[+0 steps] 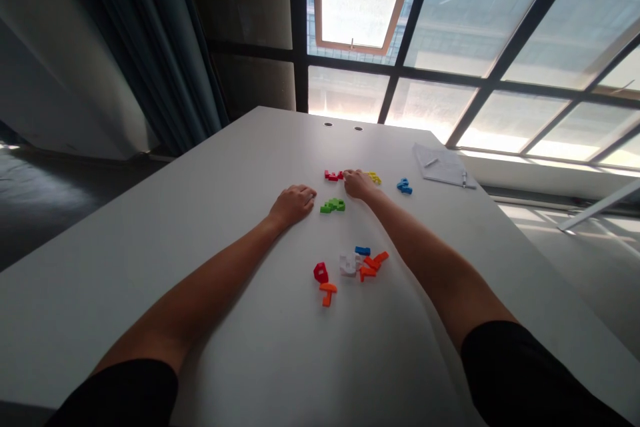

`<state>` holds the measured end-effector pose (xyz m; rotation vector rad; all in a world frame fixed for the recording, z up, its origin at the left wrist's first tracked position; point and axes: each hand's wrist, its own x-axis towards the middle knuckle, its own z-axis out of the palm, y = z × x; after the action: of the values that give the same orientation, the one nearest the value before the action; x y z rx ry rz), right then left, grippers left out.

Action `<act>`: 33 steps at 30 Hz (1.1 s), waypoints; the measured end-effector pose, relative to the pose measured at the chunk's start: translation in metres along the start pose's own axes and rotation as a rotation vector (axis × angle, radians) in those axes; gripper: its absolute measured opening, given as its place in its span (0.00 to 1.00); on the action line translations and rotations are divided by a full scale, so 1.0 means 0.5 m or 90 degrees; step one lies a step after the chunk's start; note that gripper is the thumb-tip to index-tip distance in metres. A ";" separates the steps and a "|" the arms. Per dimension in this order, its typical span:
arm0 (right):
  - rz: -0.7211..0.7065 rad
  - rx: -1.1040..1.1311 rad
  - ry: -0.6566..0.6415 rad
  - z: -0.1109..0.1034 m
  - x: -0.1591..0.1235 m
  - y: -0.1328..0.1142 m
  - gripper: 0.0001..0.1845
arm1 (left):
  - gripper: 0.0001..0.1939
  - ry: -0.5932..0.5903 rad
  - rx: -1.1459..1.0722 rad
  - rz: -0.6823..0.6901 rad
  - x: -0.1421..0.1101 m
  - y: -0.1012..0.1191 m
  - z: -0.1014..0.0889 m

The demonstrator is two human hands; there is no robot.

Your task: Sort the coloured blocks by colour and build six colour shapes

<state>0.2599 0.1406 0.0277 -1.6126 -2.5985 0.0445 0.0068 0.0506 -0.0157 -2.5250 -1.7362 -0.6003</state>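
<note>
My right hand (pixel 357 183) reaches to the far middle of the table, fingers bent together at the right end of a row of small red plastic pieces (pixel 332 175). The fingertips appear to grip the end piece, partly hidden by the hand. Yellow pieces (pixel 375 178) lie just beyond that hand, partly covered by it. My left hand (pixel 294 204) rests palm down on the table with its fingers stretched out and nothing in them. To its right lies a cluster of green pieces (pixel 333 205).
Blue pieces (pixel 405 185) lie at the right, near papers (pixel 443 165) with pens. Closer to me are a white piece (pixel 348 265), orange pieces (pixel 370 267), a dark blue piece (pixel 363 251) and a red piece (pixel 321 272). The white table (pixel 240 347) ends near the windows.
</note>
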 end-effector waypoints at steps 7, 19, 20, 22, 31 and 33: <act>-0.034 0.014 -0.018 -0.004 0.015 0.011 0.27 | 0.18 -0.010 0.004 -0.007 -0.003 0.008 -0.005; -0.281 0.202 -0.009 -0.078 -0.104 -0.071 0.15 | 0.17 -0.001 -0.001 -0.006 -0.001 0.005 0.000; -0.345 0.254 -0.079 -0.084 -0.131 -0.089 0.12 | 0.17 0.001 -0.004 -0.005 -0.001 0.005 0.001; -0.457 0.335 -0.232 -0.090 -0.185 -0.121 0.10 | 0.18 0.005 -0.008 -0.005 -0.001 0.004 0.001; -0.523 0.366 -0.250 -0.052 -0.260 -0.154 0.11 | 0.18 0.004 0.011 -0.010 0.001 0.001 -0.001; -0.478 0.329 -0.198 -0.048 -0.250 -0.136 0.12 | 0.18 0.002 0.006 -0.007 0.001 0.001 -0.002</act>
<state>0.2565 -0.0018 0.0494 -0.4515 -2.8845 0.8785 0.0073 0.0507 -0.0146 -2.5087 -1.7481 -0.5938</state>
